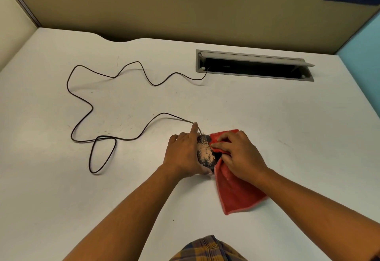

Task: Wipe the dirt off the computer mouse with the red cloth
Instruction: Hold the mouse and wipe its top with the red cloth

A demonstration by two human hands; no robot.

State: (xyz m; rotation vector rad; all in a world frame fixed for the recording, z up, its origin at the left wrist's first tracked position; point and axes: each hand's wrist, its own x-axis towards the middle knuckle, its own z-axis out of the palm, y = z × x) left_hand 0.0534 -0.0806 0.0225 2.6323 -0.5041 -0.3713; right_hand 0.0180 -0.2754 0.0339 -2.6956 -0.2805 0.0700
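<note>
Both hands' fingers (221, 144) grip, half hiding the dusty mouse (205, 154) and red cloth (236, 193).

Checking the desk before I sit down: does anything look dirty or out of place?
Yes. The mouse has pale gritty dirt speckled over its dark top. Its cable sprawls in loose loops across the desk to the open cable slot.

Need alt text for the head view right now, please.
Left hand steadies a dirt-speckled black mouse on a white desk while the right hand presses a red cloth against its right side. Its cable loops left, then runs to an open cable slot.
</note>
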